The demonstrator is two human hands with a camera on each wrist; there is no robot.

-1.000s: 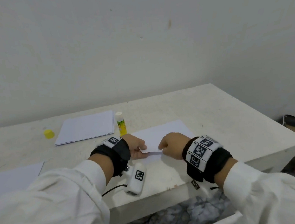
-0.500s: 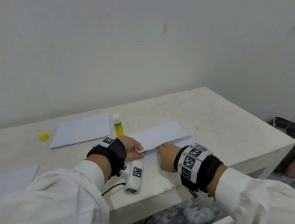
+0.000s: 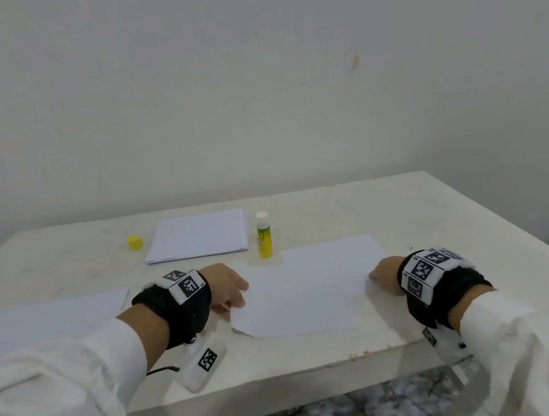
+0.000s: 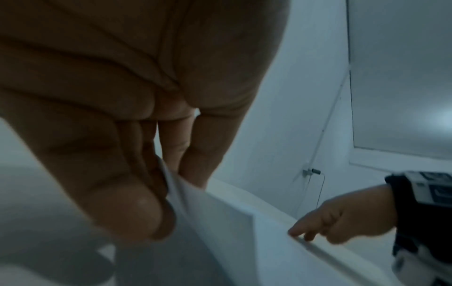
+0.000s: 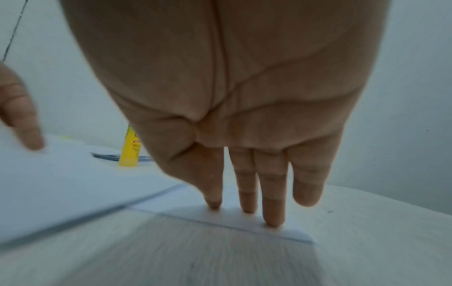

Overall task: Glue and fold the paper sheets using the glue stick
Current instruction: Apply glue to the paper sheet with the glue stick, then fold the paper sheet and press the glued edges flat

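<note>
Left hand (image 3: 227,288) pinches the left edge of the paper sheet (image 3: 302,291), thumb and fingers curled round it; the left wrist view shows that edge lifted a little between thumb (image 4: 127,209) and fingers. Right hand (image 3: 384,276) is released, its fingers (image 5: 272,205) straight and pressing down with their tips on the right end of the same sheet, as the right wrist view shows. Between the two hands the sheet lies across the near middle of the worktop (image 3: 450,225), its far part flat and a fold line or layered edge visible near the right fingertips; how many layers it has cannot be told.

Both wrists carry black bands with white marker tags, and white sleeves cover the forearms. A small white tagged unit (image 3: 203,363) with a dark cable lies on the worktop just behind the left wrist.

Just beyond the sheet's far left corner stands the glue stick (image 3: 264,235), upright, yellow and green with a white top, its cap off. The yellow cap (image 3: 135,243) lies well to the left of it. Between cap and glue stick rests a stack of paper (image 3: 199,236), squared up. Another sheet (image 3: 50,313) lies at the left edge of the worktop, partly hidden by the left sleeve. A plain pale wall (image 3: 256,93) rises behind.
</note>
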